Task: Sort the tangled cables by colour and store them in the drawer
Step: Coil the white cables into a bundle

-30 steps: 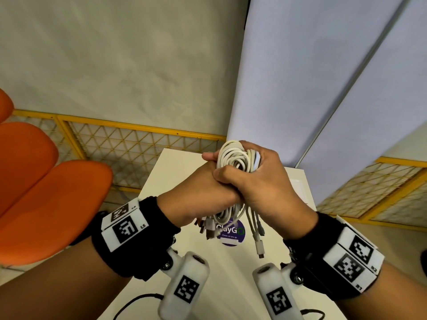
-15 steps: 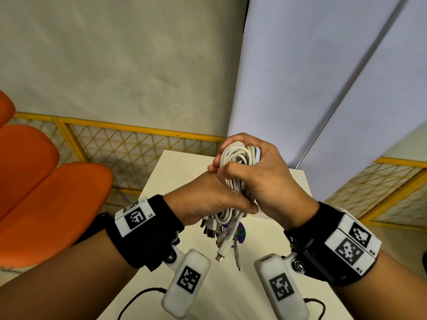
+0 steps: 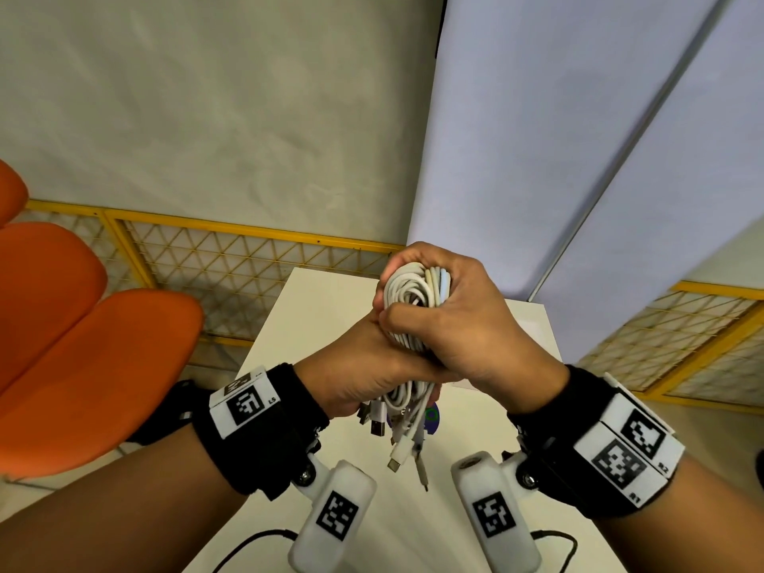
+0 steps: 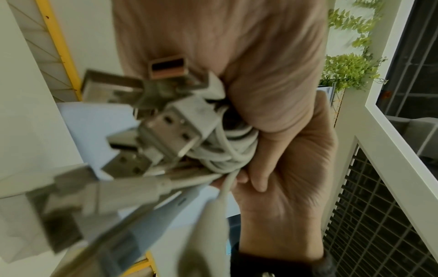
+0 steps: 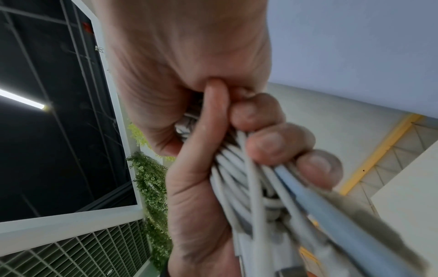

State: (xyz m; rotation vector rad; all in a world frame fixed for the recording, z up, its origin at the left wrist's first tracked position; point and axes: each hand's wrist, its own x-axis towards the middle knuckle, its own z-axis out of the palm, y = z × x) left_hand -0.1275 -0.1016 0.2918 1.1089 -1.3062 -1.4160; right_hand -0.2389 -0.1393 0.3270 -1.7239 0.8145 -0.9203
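Note:
A bundle of white cables (image 3: 409,299) is held upright above the white table (image 3: 318,308), between both hands. My right hand (image 3: 454,320) grips the upper coils, thumb across the front. My left hand (image 3: 364,366) grips the bundle's lower part, just below the right hand and touching it. Several plug ends (image 3: 403,444) dangle under the hands. In the left wrist view the USB plugs (image 4: 166,129) fan out close to the lens. In the right wrist view fingers (image 5: 279,146) curl round the white strands (image 5: 237,180). No drawer is in view.
An orange chair (image 3: 82,345) stands to the left of the table. A yellow mesh fence (image 3: 215,262) runs behind it, below a grey wall. Pale blue panels (image 3: 537,159) rise at the right. A round purple sticker (image 3: 432,417) lies on the table under the plugs.
Both hands have shifted slightly with the bundle. The left hand has slid lower on it, and the dangling plug ends have swung and hang longer.

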